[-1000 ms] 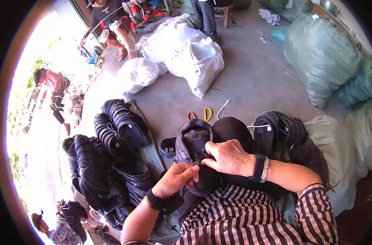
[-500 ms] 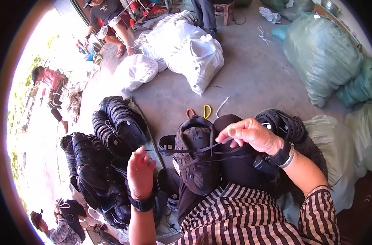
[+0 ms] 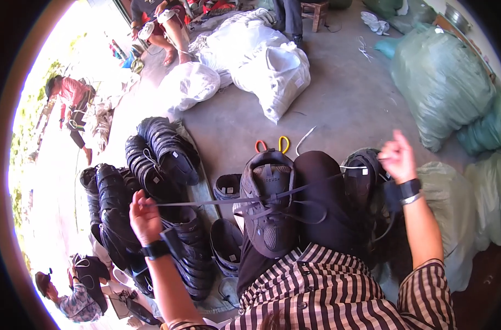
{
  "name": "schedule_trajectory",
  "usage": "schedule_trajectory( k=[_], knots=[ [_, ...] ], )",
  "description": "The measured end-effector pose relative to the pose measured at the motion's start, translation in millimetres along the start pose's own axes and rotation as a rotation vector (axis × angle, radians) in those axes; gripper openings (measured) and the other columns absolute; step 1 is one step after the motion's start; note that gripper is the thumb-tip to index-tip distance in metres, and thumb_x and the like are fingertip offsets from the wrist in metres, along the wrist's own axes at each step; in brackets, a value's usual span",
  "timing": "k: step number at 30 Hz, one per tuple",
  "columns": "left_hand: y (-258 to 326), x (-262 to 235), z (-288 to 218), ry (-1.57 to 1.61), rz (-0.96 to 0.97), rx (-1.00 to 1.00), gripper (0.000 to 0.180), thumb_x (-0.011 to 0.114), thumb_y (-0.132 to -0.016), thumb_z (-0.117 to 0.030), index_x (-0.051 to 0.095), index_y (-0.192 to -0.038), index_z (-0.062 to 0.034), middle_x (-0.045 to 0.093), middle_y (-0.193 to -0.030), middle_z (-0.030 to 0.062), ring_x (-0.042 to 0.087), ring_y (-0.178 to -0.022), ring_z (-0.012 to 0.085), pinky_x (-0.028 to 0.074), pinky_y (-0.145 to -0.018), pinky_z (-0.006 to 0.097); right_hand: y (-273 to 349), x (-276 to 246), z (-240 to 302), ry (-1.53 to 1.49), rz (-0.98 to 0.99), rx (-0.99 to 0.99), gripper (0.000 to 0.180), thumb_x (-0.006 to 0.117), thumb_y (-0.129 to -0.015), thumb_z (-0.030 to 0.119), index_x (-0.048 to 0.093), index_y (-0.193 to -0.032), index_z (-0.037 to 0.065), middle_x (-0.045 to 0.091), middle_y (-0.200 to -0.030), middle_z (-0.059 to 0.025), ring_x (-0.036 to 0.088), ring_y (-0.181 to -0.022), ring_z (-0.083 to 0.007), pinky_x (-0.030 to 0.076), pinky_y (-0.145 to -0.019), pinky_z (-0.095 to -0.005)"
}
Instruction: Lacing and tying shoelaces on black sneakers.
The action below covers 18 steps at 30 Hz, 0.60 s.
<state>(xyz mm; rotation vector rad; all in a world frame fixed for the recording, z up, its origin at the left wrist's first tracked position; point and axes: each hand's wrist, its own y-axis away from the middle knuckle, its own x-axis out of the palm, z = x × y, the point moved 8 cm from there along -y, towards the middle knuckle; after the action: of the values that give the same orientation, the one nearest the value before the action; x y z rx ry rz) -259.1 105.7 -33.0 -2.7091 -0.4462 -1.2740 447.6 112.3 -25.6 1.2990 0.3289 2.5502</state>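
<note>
Dark lace-up shoe, one, on the lap

Shoe (image 3: pixel 270 223): resting on the left thigh, toe toward the wearer. Lace (image 3: pixel 206 203): dark, drawn taut leftward. Left hand (image 3: pixel 146 221): fingertips pinched on the lace's end. Right hand (image 3: pixel 399 160): raised well apart, fingers curled; whether it grips lace, cannot tell. Bounds: stacked dark shoes (image 3: pixel 114 206) under the left forearm; grey floor (image 3: pixel 344 104) ahead, reaching white sacks (image 3: pixel 272 77).
</note>
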Motion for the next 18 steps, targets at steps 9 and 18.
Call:
schedule_trajectory(
  k=[9,18],
  knots=[
    [56,73,53,-0.607,-0.189,-0.178,0.041,0.047,-0.097,-0.036,0.059,-0.115,-0.0011,0.049,-0.075,-0.0040,0.031,-0.053,0.0016,0.027,-0.044,0.017,20,-112,59,0.032,-0.247,-0.095,0.027,0.063,-0.087,0.037,0.061,-0.073,0.015,0.061,-0.070,-0.0004,0.048,-0.052,-0.0096,0.040,-0.052,-0.0252],
    [158,276,148,-1.723,1.118,0.606,0.027,0.079,-0.060,-0.015,0.070,-0.085,-0.0148,0.050,-0.073,0.0008,0.052,-0.067,0.0209,0.048,-0.060,0.033,48,110,-83,0.925,0.363,0.099,0.020,0.061,-0.086,0.015,0.066,-0.099,0.001,0.069,-0.087,-0.0070,0.047,-0.051,-0.0025,0.038,-0.045,-0.0174]
  ],
)
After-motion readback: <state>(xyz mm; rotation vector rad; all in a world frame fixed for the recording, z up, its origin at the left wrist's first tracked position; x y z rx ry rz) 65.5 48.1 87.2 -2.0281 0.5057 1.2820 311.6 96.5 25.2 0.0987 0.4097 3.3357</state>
